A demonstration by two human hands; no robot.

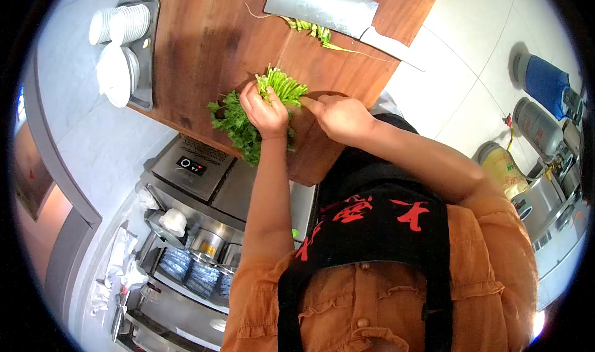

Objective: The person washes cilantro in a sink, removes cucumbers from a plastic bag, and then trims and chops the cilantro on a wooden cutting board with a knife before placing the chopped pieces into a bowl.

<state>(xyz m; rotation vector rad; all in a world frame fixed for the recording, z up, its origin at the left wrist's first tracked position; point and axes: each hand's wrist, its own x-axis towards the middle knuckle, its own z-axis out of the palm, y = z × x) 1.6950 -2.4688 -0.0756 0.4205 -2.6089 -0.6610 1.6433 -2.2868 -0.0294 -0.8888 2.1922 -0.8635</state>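
Brown wood spreads out as a broad surface (pixel 204 54), pale floor tiles (pixel 468 61) off to the right, and right here, near its close edge, comes the action! The left grip (pixel 266 107) is closed around a leafy bunch of green herbs (pixel 282 87), pale stems bristling out beyond it, dark leaves spilling below and to its left. Up comes the right grip (pixel 341 118), fingers curled, one fingertip right at the stems' side; whether it pinches a stem, I cannot tell. Beyond both grips lies a wide steel cleaver with a white handle (pixel 325 8), handle end jutting past the surface's right edge, and just beside the blade, scattered yellow-green stem trimmings (pixel 310 31). Far left of the left grip, a grey metal tray (pixel 154 48) carries stacked white dishes (pixel 131 25). Nearer the body, below the left grip, sits a stainless-steel counter unit with a small black display panel (pixel 191 165).
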